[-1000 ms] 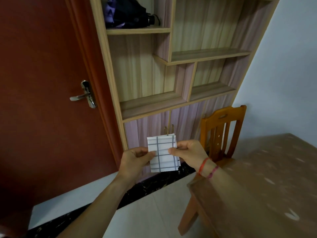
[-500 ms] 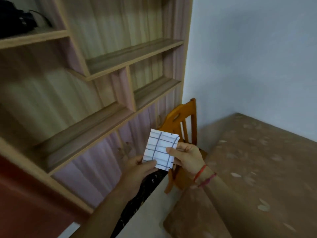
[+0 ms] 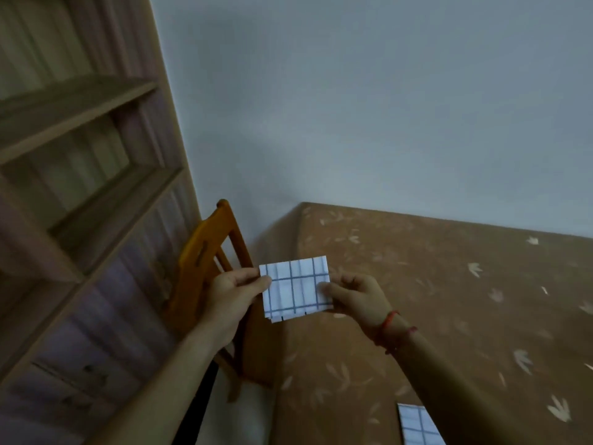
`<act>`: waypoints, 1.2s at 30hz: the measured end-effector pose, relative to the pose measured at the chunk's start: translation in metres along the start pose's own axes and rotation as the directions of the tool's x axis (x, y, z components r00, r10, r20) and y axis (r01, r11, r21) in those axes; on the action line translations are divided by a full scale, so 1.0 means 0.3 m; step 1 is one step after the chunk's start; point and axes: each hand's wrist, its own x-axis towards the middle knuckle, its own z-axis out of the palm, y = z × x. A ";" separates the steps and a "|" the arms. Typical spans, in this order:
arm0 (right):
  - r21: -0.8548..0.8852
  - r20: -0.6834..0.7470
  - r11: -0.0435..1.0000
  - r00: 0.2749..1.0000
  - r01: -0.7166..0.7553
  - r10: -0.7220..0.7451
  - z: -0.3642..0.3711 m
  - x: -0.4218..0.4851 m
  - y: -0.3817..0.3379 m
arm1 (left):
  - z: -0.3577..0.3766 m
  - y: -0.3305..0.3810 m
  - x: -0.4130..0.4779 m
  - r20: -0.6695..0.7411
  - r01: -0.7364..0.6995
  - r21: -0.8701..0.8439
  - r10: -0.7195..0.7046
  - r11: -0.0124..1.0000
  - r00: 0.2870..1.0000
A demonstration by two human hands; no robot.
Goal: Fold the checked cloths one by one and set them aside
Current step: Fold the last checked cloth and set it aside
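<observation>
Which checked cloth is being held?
The small folded cloth, pinched between left hand and right hand; the other checked cloth lies on the table.

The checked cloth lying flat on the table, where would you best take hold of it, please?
The checked cloth lies flat on the table, its right side hidden by the right forearm; so probably pinch its bare far left corner, fingers coming from the left.
</observation>
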 end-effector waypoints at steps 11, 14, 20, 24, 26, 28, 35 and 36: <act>-0.161 -0.291 0.976 0.952 -0.146 0.095 -0.122 0.012 0.077 | 0.159 -0.074 0.166 0.221 -0.007 0.115 -0.019 0.993 0.975; -0.163 -0.330 0.969 0.936 -0.185 0.123 -0.164 0.028 0.119 | 0.194 -0.127 0.196 0.192 0.045 0.146 -0.073 0.988 0.979; -0.195 -0.402 0.958 0.908 -0.211 0.118 -0.242 0.096 0.188 | 0.286 -0.183 0.255 0.145 0.074 0.181 -0.101 0.981 0.984; -0.158 -0.414 0.962 0.899 -0.224 0.142 -0.297 0.174 0.252 | 0.367 -0.218 0.318 0.067 0.095 0.229 -0.113 0.969 0.991; -0.179 -0.408 0.955 0.901 -0.237 0.147 -0.318 0.227 0.288 | 0.415 -0.240 0.363 0.033 0.112 0.221 -0.123 0.969 0.992; -0.197 -0.407 0.947 0.900 -0.252 0.155 -0.344 0.292 0.324 | 0.466 -0.266 0.423 0.015 0.138 0.202 -0.144 0.970 0.990; -0.309 -0.419 0.899 0.893 -0.312 0.166 -0.450 0.556 0.476 | 0.588 -0.401 0.686 -0.031 0.236 0.219 -0.235 0.947 0.971; -0.319 -0.428 0.889 0.887 -0.329 0.175 -0.462 0.592 0.499 | 0.602 -0.421 0.724 -0.045 0.239 0.221 -0.236 0.945 0.971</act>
